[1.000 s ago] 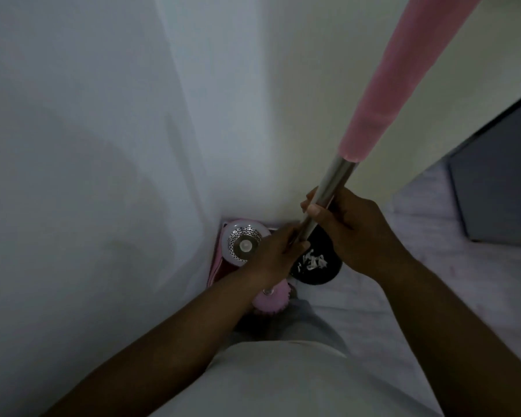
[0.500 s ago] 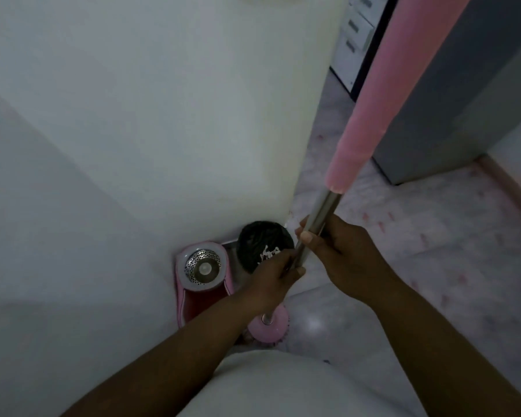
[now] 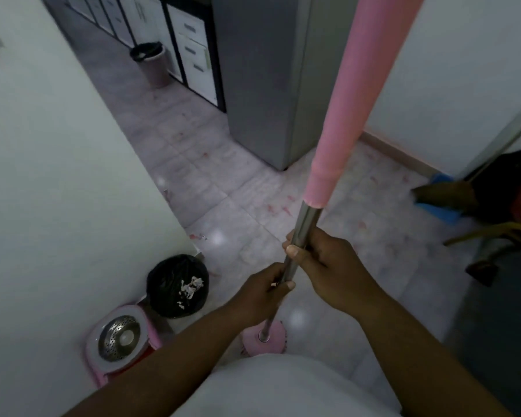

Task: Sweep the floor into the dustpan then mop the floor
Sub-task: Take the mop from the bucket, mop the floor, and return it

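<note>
Beside the bucket (image 3: pixel 121 341) at 7 o'clock, left hand (image 3: pixel 262 294) and right hand (image 3: pixel 328 266) clasp the mop (image 3: pixel 308 219) by its steel shaft, head at 6 o'clock; likely light, stiff, slick. The pink sleeve (image 3: pixel 346 115) should grip better.

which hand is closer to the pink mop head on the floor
Left. The left hand grips the pole low, above the mop head; the right hand grips higher up.

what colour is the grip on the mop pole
The grip is pink, on a silver pole; head view.
</note>
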A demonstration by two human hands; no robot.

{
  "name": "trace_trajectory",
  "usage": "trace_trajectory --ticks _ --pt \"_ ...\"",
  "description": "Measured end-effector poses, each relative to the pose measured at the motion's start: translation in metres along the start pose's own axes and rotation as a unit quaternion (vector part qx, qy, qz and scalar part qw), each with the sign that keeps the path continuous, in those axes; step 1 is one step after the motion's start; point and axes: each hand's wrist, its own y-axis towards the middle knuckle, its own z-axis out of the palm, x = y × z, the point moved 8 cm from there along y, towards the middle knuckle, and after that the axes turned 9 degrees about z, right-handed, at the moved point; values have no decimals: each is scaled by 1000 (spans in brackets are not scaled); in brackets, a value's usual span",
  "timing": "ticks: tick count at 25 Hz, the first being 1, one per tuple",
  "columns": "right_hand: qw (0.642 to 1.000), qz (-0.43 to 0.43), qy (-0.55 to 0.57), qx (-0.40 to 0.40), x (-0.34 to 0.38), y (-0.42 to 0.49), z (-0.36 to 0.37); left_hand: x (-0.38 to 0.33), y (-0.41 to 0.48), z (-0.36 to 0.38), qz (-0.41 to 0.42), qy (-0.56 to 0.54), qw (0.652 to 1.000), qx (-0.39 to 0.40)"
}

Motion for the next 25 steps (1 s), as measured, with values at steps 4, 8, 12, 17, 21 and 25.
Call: trace_trajectory --ticks 4,8,12,17,21,25 --pt "997 39 5 -60 -45 -18 -66 -26 49 61 16 23 997 78" --pt "992 79 13 -92 -75 -27 -112 -45 92 107 25 37 988 146" --pt "983 111 27 -145 -101 -20 -152 -46 141 141 15 44 977 207" --pt "972 152 41 -176 -127 19 -196 -46 213 159 26 41 962 267" --pt "969 166 37 -181 -128 77 -222 -48 274 140 22 30 961 275" --pt "968 176 31 -175 -123 145 -239 -50 336 104 25 29 959 281"
